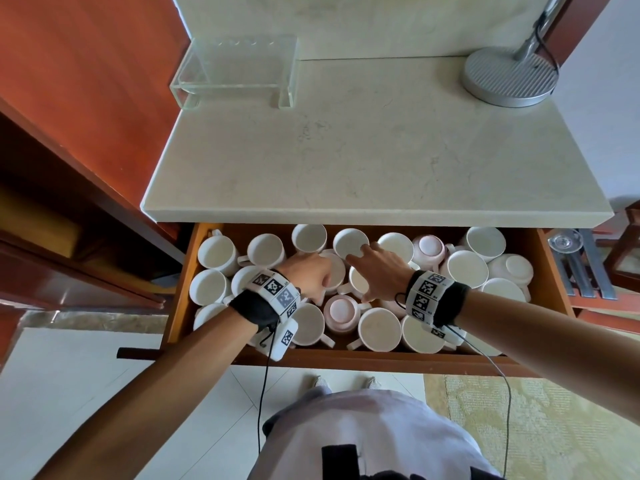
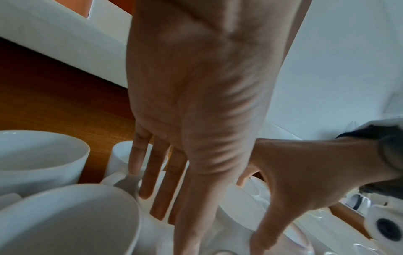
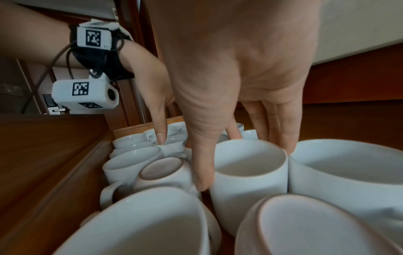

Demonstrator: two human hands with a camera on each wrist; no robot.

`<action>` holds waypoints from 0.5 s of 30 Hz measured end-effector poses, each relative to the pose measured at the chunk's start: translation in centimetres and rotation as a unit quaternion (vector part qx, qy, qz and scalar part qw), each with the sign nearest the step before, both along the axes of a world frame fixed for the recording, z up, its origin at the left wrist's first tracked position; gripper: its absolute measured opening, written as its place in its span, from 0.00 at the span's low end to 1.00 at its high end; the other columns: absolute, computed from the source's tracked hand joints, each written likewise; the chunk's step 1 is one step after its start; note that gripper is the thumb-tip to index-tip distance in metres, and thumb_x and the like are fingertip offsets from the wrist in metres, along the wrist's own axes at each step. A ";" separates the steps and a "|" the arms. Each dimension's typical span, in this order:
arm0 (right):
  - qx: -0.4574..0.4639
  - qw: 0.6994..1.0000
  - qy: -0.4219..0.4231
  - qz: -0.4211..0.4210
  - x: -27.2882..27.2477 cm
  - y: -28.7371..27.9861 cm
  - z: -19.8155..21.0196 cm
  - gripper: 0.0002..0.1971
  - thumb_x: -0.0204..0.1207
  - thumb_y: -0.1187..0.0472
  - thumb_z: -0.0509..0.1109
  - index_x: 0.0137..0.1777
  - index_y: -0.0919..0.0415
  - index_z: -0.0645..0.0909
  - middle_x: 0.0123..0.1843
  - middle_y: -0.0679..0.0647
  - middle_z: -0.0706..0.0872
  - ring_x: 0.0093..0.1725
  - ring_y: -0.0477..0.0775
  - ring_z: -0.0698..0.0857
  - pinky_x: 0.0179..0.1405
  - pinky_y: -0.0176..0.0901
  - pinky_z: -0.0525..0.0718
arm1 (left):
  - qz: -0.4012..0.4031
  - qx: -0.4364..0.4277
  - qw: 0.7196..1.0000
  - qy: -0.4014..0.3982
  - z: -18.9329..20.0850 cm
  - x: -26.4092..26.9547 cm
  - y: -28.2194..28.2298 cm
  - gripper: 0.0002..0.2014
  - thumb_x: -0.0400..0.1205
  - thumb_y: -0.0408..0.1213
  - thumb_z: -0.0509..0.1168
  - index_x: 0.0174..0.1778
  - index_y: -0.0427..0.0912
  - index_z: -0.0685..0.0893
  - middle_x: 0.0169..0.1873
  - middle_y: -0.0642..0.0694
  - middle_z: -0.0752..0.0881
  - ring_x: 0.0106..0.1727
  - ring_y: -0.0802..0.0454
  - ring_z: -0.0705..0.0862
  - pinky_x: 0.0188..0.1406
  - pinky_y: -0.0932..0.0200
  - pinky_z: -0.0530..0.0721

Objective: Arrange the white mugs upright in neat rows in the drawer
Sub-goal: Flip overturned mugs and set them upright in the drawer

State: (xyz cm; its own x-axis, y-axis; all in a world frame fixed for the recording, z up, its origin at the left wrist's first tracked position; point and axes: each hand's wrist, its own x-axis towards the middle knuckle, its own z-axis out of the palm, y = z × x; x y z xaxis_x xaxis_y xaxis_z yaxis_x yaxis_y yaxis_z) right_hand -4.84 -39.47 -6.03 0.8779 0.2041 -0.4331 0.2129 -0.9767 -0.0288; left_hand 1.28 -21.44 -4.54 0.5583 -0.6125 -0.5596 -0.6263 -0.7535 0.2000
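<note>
Left hand: reaching into the drawer, straight fingers resting on a mug, gripping nothing.
Right hand: thumb and fingers spanning a mug; grip unclear.
Mugs: crowding the drawer, mostly upright, some inverted.

We see an open brown wooden drawer packed with white ceramic mugs, most upright, a few turned bottom up, some leaning on their neighbours. Above it juts a pale stone desk, where a clear acrylic stand sits at the far left and a round ribbed metal lamp base at the far right.
</note>
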 end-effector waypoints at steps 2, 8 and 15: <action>-0.013 1.000 -0.001 0.007 -0.1 0.3 -0.1 0.48 0.63 0.46 0.87 0.80 0.55 0.67 0.74 0.63 0.68 0.66 0.65 0.79 0.51 0.54 0.88 | -0.023 -0.002 0.999 -0.026 -0.1 -0.6 0.0 0.18 0.74 0.40 0.79 0.58 0.40 0.87 0.51 0.44 0.88 0.48 0.45 0.87 0.35 0.58 0.78; -0.034 0.999 0.012 0.031 0.1 0.6 0.3 0.51 0.60 0.42 0.87 0.81 0.54 0.67 0.76 0.62 0.67 0.65 0.65 0.80 0.51 0.55 0.87 | -0.089 -0.056 0.994 -0.035 0.0 -2.4 -0.5 0.12 0.77 0.36 0.75 0.55 0.44 0.85 0.51 0.48 0.85 0.47 0.48 0.84 0.29 0.62 0.68; 0.024 0.998 0.037 0.034 0.6 -1.8 2.0 0.44 0.64 0.46 0.85 0.80 0.45 0.70 0.69 0.51 0.76 0.63 0.57 0.85 0.43 0.46 0.78 | -0.189 -0.055 0.980 -0.028 0.1 -3.4 -1.6 0.21 0.76 0.39 0.77 0.65 0.44 0.84 0.55 0.48 0.84 0.54 0.48 0.84 0.46 0.53 0.83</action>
